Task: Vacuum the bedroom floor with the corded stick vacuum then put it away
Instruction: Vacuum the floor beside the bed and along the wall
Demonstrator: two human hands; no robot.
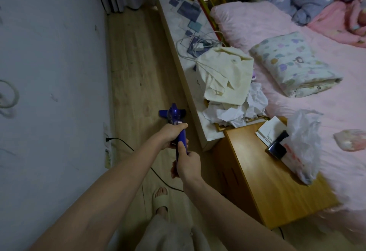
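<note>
Slippered foot (160, 201) on the wood floor (136, 76) at the bottom, black power cord (158, 177) running just past its toes from the wall plug (108, 139) toward the vacuum. Risk one: stepping on or snagging that cord, which could yank the plug or trip the person. Right hand (187, 164) nearer the body, fingers wrapped around the rear end of the blue stick vacuum (175, 121) handle, thumb laid along the top; forearm comes up from bottom right. Left hand (171, 135) further out, fingers closed around the handle just ahead of the right one, arm stretched long from bottom left. Both arms nearly straight, tool pointed down and away. Vacuum head sits on the floor in the narrow strip between the wall (51, 72) and the long low bench (184, 39), close to the bench's near corner. Risk two: head knocking the bench side or the wooden nightstand (255, 171) edge when pushed forward, strip is tight. Risk three: cream cloth (225, 76) and crumpled white paper (235, 110) piled at the bench's near end overhang a bit, loose bits could drop and get sucked in. White charger cables (198, 43) further along the bench top lie near its floor-side edge, might hang into reach. Bed (297, 112) with pink sheet beyond, off the path.
</note>
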